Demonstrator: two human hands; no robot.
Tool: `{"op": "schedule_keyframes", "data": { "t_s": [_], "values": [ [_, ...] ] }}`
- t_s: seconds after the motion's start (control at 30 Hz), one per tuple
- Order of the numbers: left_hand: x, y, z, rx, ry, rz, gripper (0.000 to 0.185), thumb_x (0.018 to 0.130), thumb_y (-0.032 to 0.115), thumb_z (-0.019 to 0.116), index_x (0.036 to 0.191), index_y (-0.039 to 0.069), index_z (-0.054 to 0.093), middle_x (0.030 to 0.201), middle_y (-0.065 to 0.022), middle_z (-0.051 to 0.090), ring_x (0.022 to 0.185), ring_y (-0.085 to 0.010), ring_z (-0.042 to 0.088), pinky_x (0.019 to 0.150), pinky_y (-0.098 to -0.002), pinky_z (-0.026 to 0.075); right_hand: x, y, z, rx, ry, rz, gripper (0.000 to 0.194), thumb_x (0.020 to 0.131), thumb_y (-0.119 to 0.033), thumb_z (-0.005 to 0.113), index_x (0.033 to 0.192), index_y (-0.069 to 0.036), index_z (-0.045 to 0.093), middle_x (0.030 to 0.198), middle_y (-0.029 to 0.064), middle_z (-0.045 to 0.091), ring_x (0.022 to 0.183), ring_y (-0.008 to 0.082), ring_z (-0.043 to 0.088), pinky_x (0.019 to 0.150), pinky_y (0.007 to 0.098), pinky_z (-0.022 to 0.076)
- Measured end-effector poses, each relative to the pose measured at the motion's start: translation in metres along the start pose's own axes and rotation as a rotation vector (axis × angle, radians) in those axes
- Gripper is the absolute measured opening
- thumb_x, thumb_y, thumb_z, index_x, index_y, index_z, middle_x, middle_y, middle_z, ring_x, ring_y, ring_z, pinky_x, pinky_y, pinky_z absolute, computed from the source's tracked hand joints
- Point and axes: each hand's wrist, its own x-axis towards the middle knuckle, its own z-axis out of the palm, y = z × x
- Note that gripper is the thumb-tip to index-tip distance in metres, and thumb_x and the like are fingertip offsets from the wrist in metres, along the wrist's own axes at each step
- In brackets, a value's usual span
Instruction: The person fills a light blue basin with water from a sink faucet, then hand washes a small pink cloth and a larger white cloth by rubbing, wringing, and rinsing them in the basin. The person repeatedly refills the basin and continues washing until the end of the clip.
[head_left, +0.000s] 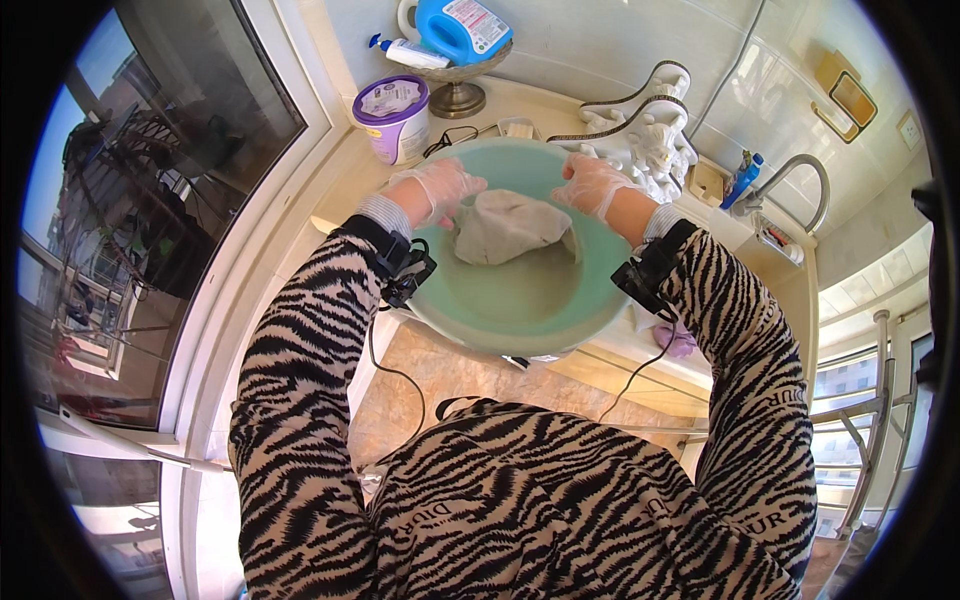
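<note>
A wet, pale grey cloth (514, 225) lies bunched and puffed up in a round green plastic basin (517, 341) holding cloudy water (510, 296). My left hand (441, 189), in a clear disposable glove, is over the basin's left side, close by the cloth's left edge. Across from it, my right hand (596, 186), gloved the same way, hangs over the far right side with its fingers curled, just above the cloth's right end. Whether either hand pinches any fabric is not clear.
Behind the basin stand a purple-lidded tub (391, 118) and a metal pedestal bowl (457, 94) carrying a blue detergent jug (465, 30) and a white pump bottle (412, 52). White ornate carved brackets (652, 142) lie at back right, near a curved faucet (814, 180). A window frame (300, 127) borders the left.
</note>
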Motion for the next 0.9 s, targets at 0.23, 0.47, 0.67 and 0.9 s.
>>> {"op": "schedule_keyframes", "data": {
  "t_s": [0.23, 0.47, 0.67, 0.9],
  "values": [
    [-0.008, -0.004, -0.008, -0.060, -0.116, -0.024, 0.040, 0.093, 0.035, 0.065, 0.120, 0.006, 0.062, 0.112, -0.0087, 0.062, 0.096, -0.0245, 0.061, 0.074, -0.0390, 0.056, 0.038, -0.009, 0.032, -0.290, -0.485, -0.374, 0.055, 0.088, -0.022, 0.068, 0.140, -0.015, 0.053, 0.130, 0.0198, 0.058, 0.126, 0.0348, 0.054, 0.104, 0.0428, 0.0447],
    [-0.035, -0.003, 0.005, -0.141, -0.122, -0.029, 0.036, 0.093, 0.036, 0.067, 0.116, 0.008, 0.064, 0.106, -0.0056, 0.063, 0.093, -0.0189, 0.059, 0.076, -0.0371, 0.054, 0.064, -0.003, 0.112, -0.720, -0.617, -0.653, 0.088, 0.082, -0.032, 0.069, 0.156, -0.036, 0.022, 0.165, 0.0157, 0.015, 0.150, 0.0374, 0.020, 0.121, 0.0425, 0.0272],
    [-0.056, -0.003, 0.009, -0.158, -0.163, -0.039, 0.037, 0.094, 0.036, 0.067, 0.118, 0.008, 0.063, 0.107, -0.0049, 0.063, 0.096, -0.0180, 0.060, 0.080, -0.0380, 0.053, 0.047, -0.006, 0.110, -0.759, -0.640, -0.528, 0.111, 0.076, -0.035, 0.076, 0.160, -0.022, 0.005, 0.165, 0.0219, 0.006, 0.151, 0.0405, 0.019, 0.122, 0.0431, 0.0255],
    [-0.050, -0.003, 0.002, -0.101, -0.170, -0.049, 0.043, 0.094, 0.036, 0.067, 0.125, 0.007, 0.060, 0.113, -0.0080, 0.062, 0.100, -0.0204, 0.059, 0.082, -0.0387, 0.054, 0.041, -0.016, 0.063, -0.340, -0.862, -0.329, 0.071, 0.077, -0.024, 0.076, 0.143, -0.017, 0.051, 0.134, 0.0160, 0.061, 0.115, 0.0321, 0.065, 0.093, 0.0381, 0.0537]
  ]
}}
